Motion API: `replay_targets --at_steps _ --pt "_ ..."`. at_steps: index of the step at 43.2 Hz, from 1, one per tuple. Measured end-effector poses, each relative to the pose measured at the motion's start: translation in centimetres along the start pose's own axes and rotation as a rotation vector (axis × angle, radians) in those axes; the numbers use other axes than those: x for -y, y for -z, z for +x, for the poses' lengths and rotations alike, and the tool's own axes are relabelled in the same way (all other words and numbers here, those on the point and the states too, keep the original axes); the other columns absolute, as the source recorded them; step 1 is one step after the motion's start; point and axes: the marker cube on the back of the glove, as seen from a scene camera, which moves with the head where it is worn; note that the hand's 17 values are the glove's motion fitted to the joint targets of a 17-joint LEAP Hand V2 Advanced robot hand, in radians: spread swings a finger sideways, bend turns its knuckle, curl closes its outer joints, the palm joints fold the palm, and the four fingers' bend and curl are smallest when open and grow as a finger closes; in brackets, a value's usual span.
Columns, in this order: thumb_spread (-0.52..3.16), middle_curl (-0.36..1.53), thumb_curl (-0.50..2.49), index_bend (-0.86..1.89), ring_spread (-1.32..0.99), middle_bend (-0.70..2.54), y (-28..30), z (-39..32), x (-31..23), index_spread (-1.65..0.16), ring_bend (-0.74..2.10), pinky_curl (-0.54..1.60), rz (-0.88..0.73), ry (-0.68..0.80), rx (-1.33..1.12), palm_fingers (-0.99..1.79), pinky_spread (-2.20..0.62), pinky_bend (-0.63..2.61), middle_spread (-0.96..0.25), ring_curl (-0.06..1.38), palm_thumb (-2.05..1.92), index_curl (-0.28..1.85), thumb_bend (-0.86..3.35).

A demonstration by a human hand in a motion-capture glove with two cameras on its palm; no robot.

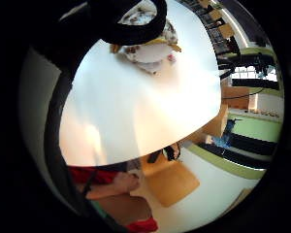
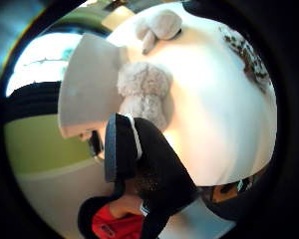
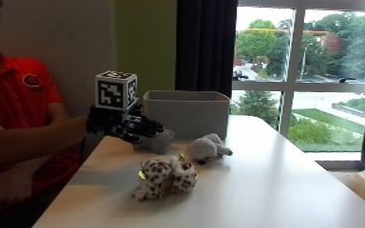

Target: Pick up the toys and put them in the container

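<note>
I am seeing my gloved right hand [image 3: 127,127] hovering over the white counter [image 3: 277,190], its grip spread apart and holding nothing. A grey plush toy [image 3: 156,140] is sitting just under the fingertips, in front of the grey container [image 3: 186,111]. A pale plush toy [image 3: 206,147] and a spotted plush toy [image 3: 165,177] are lying nearer the counter's middle.
</note>
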Motion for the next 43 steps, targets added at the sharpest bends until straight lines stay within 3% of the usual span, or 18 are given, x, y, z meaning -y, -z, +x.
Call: replay_targets --at_steps 7,15,34,43 --pt "0.76 0.06 0.01 0.19 -0.02 0.15 0.1 0.4 -0.1 -0.23 0.16 0.19 0.003 0.004 0.000 -0.04 0.03 0.66 -0.04 0.02 -0.13 0.09 -0.09" --pt "0.98 0.10 0.02 0.19 -0.03 0.16 0.0 0.4 -0.1 -0.29 0.17 0.23 0.012 0.006 0.006 -0.08 0.04 0.71 -0.04 0.05 -0.13 0.15 -0.09" --pt "1.11 0.17 0.05 0.18 -0.04 0.16 -0.4 -1.0 0.3 -0.32 0.20 0.27 0.140 0.101 0.105 -0.07 0.04 0.70 -0.05 0.11 -0.14 0.24 -0.09" --pt "1.07 0.20 0.07 0.18 -0.05 0.17 -1.2 -2.1 0.5 -0.33 0.21 0.29 0.087 0.118 0.083 -0.03 0.04 0.70 -0.05 0.14 -0.13 0.27 -0.09"
